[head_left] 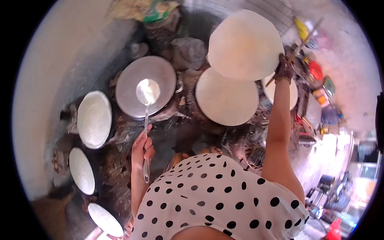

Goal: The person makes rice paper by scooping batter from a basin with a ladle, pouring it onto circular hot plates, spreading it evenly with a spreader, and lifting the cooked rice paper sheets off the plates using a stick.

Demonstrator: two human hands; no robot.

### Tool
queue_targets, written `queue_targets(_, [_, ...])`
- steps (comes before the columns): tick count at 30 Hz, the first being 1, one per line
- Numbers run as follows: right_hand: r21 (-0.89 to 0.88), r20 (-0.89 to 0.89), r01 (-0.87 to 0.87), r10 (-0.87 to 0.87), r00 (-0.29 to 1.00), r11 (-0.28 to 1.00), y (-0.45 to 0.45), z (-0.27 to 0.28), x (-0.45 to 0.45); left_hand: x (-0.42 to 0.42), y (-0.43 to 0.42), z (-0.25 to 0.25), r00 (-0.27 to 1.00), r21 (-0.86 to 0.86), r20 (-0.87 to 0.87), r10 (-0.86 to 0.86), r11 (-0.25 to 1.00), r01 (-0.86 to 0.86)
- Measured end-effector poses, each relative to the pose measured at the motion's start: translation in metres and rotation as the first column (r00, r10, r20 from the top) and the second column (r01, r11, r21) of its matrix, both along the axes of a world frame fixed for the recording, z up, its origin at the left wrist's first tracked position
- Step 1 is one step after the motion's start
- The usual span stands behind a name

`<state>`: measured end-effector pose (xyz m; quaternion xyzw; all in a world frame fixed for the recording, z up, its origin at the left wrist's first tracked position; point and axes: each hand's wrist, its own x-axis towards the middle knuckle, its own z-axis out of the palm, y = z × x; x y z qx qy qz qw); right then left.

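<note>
My left hand [143,146] is closed around the handle of a metal ladle [147,120]. White batter [149,91] fills the ladle's bowl, which is over a bare grey round griddle [128,82]; I cannot tell whether it touches. My right hand [285,70], in a dark glove, grips a thin wooden stick [298,50] at the edge of a large, pale round flatbread [246,44]. That flatbread is raised above a round griddle covered with a white layer [227,98]. Whether the gloved fingers also pinch its edge is unclear.
Several more white-covered round griddles curve down the left, including one griddle [95,120] near the wall. Another white round [294,94] is partly behind my right forearm. A wire rack [264,12] lies at the back. Bags, a red item [315,70] and clutter line the right.
</note>
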<state>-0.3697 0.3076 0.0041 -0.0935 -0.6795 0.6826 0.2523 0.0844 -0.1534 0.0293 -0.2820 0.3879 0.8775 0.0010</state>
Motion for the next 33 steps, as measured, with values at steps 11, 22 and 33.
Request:
queue_targets(11, [-0.221,0.658,0.575,-0.315,0.684,0.788,0.234,-0.184,0.082,-0.076,0.138,-0.026,0.995,0.285,0.055,-0.085,0.956,0.065])
queue_targets(22, [0.415,0.851,0.022,-0.397,0.345,0.910,0.306,-0.297,0.062,-0.045,0.179,-0.012,0.990,0.258,0.123,0.062,0.962,-0.092])
queue_targets(33, [0.106,0.304,-0.720,0.667,0.680,0.686,-0.005,-0.302,0.157,0.193,0.219,-0.011,0.738,0.351,-0.089,0.669,0.714,-0.606])
